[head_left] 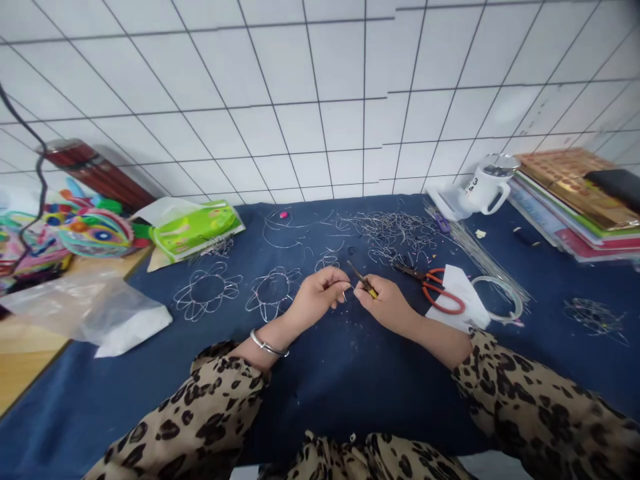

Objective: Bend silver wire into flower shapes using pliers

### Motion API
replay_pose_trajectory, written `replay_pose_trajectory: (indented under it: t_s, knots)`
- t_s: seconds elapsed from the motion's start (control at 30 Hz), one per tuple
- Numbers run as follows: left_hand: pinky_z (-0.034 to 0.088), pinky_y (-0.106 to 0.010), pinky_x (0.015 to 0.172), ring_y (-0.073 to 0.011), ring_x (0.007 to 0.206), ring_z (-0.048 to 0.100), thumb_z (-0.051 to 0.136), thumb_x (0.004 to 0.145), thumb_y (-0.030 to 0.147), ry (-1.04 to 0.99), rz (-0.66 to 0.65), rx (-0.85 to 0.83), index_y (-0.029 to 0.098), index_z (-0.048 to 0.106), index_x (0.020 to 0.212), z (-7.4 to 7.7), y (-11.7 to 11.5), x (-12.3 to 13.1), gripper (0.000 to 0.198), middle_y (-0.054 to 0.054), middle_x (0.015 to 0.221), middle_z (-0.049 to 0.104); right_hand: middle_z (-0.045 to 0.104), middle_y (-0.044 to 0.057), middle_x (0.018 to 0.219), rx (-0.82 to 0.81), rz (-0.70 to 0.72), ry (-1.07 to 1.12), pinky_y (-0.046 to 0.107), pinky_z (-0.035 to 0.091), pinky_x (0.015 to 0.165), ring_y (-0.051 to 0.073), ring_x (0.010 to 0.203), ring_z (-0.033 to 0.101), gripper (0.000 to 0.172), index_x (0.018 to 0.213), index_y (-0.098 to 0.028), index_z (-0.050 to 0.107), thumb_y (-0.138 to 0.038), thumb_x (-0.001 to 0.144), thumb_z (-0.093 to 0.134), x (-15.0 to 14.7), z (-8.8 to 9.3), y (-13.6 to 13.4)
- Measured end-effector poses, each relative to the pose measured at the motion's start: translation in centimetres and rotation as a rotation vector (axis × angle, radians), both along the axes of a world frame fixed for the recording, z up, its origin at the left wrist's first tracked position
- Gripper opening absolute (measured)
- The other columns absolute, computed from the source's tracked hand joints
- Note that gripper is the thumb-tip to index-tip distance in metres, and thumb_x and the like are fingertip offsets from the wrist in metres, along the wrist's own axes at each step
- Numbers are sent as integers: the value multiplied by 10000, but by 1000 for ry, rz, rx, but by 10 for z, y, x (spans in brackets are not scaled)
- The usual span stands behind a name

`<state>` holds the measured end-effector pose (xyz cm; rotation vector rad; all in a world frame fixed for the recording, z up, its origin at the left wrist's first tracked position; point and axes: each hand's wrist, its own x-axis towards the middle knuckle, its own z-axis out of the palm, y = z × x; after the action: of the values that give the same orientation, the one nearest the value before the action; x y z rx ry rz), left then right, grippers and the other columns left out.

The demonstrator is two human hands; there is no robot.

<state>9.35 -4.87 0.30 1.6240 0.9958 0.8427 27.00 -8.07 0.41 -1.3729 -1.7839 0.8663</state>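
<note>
Over the dark blue cloth (320, 407), my left hand (320, 293) pinches a short piece of thin wire (344, 295) between thumb and fingers. Close beside it, my right hand (383, 301) is closed around small pliers (369, 287) with yellow handles, their dark jaws pointing up and left. Two flower-shaped wire frames, one (207, 291) farther left and one (273, 293) nearer my left hand, lie flat. Just behind my hands is a smaller wire loop piece (327, 260), partly covered by my left hand.
Tangled wire scraps (400, 230) lie behind my hands. Red-handled scissors (443, 297), white paper (463, 293) and a wire coil (500, 300) are at right, with a white mug (487, 187) and stacked books (580, 207) behind. A green packet (197, 230) and plastic bag (95, 307) lie left.
</note>
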Motion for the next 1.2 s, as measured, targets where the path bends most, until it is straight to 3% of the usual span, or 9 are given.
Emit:
replay_pose_trajectory:
  t_s: [0.23, 0.7, 1.2]
  knots:
    - [480, -205, 514, -93, 544, 570, 629, 788, 264, -159, -26, -156, 141, 580, 900, -3, 4, 1, 173, 3, 635, 608, 558, -22, 686, -78, -51, 74, 240, 378, 651, 118, 649, 505, 106, 790, -190, 533, -280, 815, 482, 3, 1, 2]
    - [472, -209, 555, -107, 584, 630, 672, 746, 219, -222, 80, -110, 133, 565, 767, -9, -2, 6, 139, 8, 610, 636, 531, -28, 647, -30, -24, 49, 242, 371, 616, 120, 614, 478, 114, 768, -199, 517, -295, 810, 471, 0, -1, 2]
    - [509, -229, 601, -119, 630, 652, 653, 765, 205, -361, 80, -185, 137, 507, 742, -9, -9, 13, 163, -8, 666, 657, 543, -24, 697, 6, -51, 40, 242, 379, 623, 120, 637, 483, 125, 794, -192, 533, -305, 810, 483, -2, -7, 3]
